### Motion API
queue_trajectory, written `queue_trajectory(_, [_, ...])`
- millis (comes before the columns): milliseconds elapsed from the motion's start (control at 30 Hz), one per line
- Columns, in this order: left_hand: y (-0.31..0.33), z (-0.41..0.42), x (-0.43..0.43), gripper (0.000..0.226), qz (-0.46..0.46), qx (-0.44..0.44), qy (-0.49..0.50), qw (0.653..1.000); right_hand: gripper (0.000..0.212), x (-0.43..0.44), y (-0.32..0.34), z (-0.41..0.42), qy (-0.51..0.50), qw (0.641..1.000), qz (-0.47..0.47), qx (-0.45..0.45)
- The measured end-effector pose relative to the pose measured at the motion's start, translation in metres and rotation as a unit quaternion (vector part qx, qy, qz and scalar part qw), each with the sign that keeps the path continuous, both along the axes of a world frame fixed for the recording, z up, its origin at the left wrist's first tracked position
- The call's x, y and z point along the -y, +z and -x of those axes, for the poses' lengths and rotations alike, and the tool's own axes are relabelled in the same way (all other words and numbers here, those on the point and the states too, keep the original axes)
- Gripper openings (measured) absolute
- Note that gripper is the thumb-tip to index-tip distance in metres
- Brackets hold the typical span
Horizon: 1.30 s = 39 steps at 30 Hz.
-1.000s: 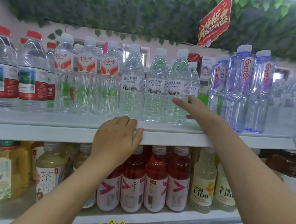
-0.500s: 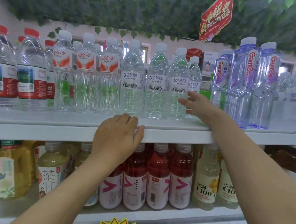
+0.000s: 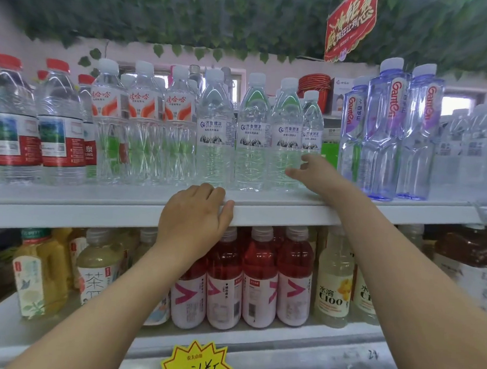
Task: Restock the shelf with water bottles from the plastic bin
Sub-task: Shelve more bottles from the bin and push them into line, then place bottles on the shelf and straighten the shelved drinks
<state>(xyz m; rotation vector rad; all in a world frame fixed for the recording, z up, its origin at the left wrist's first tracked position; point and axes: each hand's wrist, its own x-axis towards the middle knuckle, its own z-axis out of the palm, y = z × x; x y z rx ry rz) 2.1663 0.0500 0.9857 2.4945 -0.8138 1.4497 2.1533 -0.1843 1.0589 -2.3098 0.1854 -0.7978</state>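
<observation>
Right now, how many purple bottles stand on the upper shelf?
3 purple bottles, side by side toward the right end of the upper shelf: left bottle, middle bottle, right bottle. More may hide behind.

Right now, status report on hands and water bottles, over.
Left hand hooked over shelf edge. Right hand touches water bottle, upright in row. Purple bottles close beside. Bin not in view.
</observation>
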Motion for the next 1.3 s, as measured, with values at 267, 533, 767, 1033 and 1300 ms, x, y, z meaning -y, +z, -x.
queue_trajectory(267, [0.015,0.027,-0.009,0.046,-0.022,-0.105,0.027,0.994,0.047,-0.035,-0.02,0.071,-0.034,0.993,0.112,0.007])
queue_trajectory(533, [0.007,0.141,-0.052,0.041,-0.026,-0.15,0.022,0.988,0.056,-0.083,-0.041,0.182,-0.032,0.977,0.205,-0.045])
queue_trajectory(767, [-0.026,0.253,-0.101,0.038,-0.035,-0.257,0.042,0.965,0.051,-0.117,-0.077,0.297,-0.045,0.968,0.237,-0.066])
queue_trajectory(1033, [-0.079,0.348,-0.125,0.044,-0.062,-0.303,0.024,0.951,0.049,-0.119,-0.135,0.391,-0.039,0.954,0.255,-0.152])
queue_trajectory(1300, [-0.142,0.402,-0.098,0.045,-0.076,-0.346,0.04,0.934,0.043,-0.083,-0.216,0.437,-0.006,0.954,0.219,-0.204])
